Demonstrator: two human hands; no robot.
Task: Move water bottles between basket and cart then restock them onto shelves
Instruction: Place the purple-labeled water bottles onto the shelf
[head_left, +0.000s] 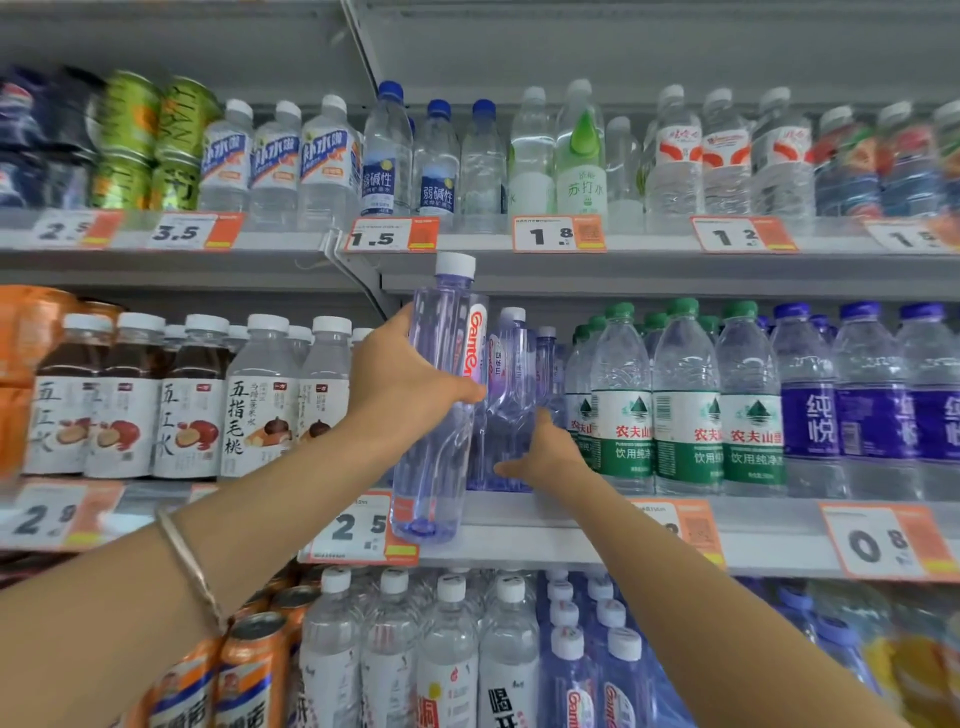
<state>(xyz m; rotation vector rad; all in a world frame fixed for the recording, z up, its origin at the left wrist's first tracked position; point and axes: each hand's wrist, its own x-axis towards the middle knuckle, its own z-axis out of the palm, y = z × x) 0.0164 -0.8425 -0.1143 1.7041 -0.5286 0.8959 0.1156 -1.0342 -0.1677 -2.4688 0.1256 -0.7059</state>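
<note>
The middle shelf (519, 514) is being restocked; its row of purple bottles (511, 395) stands just above and right of the 2.5 price tag (358, 527). The water bottle (441, 405) is held slightly tilted, its base at that tag's right edge, gripped round its middle by the curled fingers of the left hand (400, 384). The row is best steadied by the right hand (548, 449), open against it, while the bottle is slid in

The left hand (410, 384) is gripping a purple-tinted bottle (441, 467) around its middle, holding it nearly upright before the middle shelf's (571, 512) front edge, with its base overlapping a price tag (358, 525). The right hand (545, 452) is pressing spread fingers against matching bottles (511, 374) standing on that shelf, just beside green-labelled bottles (685, 405).
</note>
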